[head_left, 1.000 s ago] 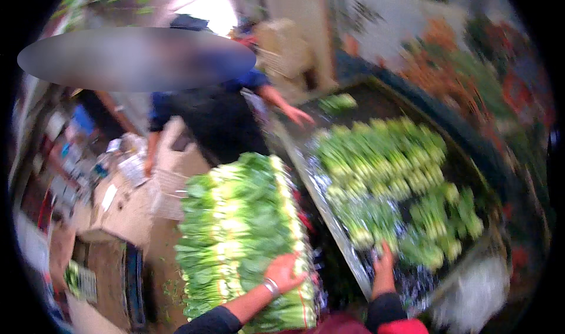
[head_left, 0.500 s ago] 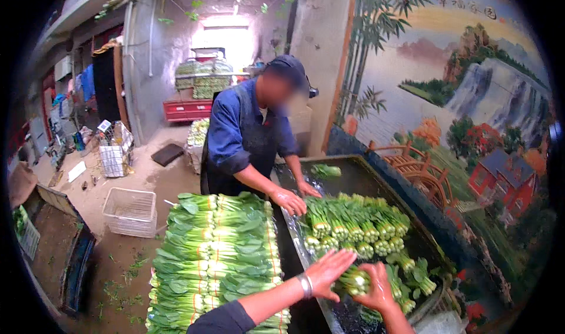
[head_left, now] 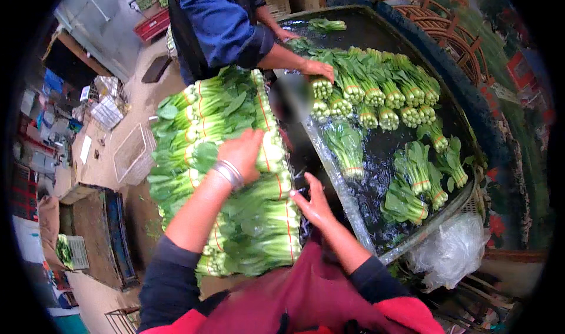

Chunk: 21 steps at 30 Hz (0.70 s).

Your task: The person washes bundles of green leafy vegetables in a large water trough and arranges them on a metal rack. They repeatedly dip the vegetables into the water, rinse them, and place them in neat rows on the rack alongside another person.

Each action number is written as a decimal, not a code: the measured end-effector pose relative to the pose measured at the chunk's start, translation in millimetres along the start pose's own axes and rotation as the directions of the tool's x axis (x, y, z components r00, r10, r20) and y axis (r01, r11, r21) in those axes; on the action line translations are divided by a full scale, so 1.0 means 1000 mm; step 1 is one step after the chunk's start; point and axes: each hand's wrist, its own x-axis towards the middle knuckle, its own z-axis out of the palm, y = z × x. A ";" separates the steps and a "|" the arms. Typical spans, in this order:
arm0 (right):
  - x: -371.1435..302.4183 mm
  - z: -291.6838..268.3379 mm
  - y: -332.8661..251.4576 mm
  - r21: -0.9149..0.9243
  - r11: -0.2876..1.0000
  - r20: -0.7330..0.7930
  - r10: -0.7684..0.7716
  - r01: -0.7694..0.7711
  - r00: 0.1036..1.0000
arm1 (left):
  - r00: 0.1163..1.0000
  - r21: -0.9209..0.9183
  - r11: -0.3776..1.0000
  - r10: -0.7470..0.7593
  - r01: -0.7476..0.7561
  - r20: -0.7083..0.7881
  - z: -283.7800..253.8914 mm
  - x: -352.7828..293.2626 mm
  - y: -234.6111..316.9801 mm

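Note:
My left hand (head_left: 242, 154), with a metal bangle at the wrist, rests on top of a large stack of leafy green bunches (head_left: 265, 228) that look like bok choy tied with red bands. Its fingers lie stretched over the stalks, tips partly hidden. At the stack's right side is my right hand (head_left: 315, 204), thumb and fingers apart, nothing between them. In the dark water tub to the right, a single tied bunch (head_left: 346, 151) floats near the rim (head_left: 344, 187). Farther back are rows of bunches (head_left: 388, 92), stems toward me.
A co-worker's hand (head_left: 318, 70) touches the far-left bunches in the tub. Several loose bunches (head_left: 418, 169) lie at the tub's right. Clear plastic wrap (head_left: 450, 251) sits by its near corner. A white crate (head_left: 134, 154) and a wooden-sided box (head_left: 100, 234) stand at left.
My view has swung down and left. Both hands have left the tub, where they were around a bunch, and moved left to the stack. The co-worker's hands remain at the bunches.

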 end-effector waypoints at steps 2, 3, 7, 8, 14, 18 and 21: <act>0.005 0.029 -0.005 0.156 0.988 -0.028 0.025 -0.020 0.999 | 1.000 -0.048 0.998 0.029 -0.029 0.001 0.031 0.005 -0.004; 0.011 0.036 -0.002 0.147 0.989 -0.032 -0.021 0.026 0.999 | 0.995 -0.029 0.999 -0.018 0.021 0.097 0.040 0.015 -0.001; 0.014 0.051 0.010 0.389 0.918 0.050 -0.102 0.075 0.993 | 0.990 -0.364 0.921 0.135 -0.138 -0.034 0.091 0.037 -0.041; 0.004 0.048 0.008 0.361 0.929 0.048 -0.105 0.081 0.993 | 0.990 -0.360 0.923 0.137 -0.133 -0.013 0.105 0.037 -0.038; -0.017 0.042 -0.019 0.265 0.961 0.000 -0.080 0.078 0.997 | 0.972 -0.443 0.865 0.209 -0.235 -0.107 0.122 0.022 -0.043; -0.018 0.040 -0.013 0.230 0.967 -0.072 -0.093 0.107 0.993 | 0.990 -0.501 0.854 0.129 -0.140 -0.058 0.091 0.012 -0.012; -0.022 0.040 -0.017 0.192 0.975 -0.079 -0.093 0.107 0.992 | 0.994 -0.414 0.910 -0.046 0.003 -0.095 0.105 0.005 0.005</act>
